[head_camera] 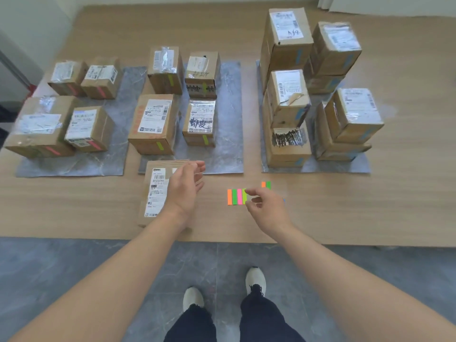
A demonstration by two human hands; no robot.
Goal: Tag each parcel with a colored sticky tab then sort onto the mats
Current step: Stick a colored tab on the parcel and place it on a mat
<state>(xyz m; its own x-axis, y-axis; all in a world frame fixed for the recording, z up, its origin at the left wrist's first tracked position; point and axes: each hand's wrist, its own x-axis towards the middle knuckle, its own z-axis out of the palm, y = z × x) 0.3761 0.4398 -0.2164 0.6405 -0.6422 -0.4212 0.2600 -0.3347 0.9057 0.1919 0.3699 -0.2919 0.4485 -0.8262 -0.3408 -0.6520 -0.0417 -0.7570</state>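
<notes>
— What are you standing on?
— Grey tiled floor (74,267), running along the near edge of the wooden board (345,218). Your two pale shoes (193,297) stand on it near that edge, with your black trousers (261,319) above them.
— And past the board?
— A white wall (29,28) along its far and left sides.

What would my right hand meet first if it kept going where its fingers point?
The pad of colored sticky tabs; the right hand is at its right edge, though contact is unclear.
</notes>
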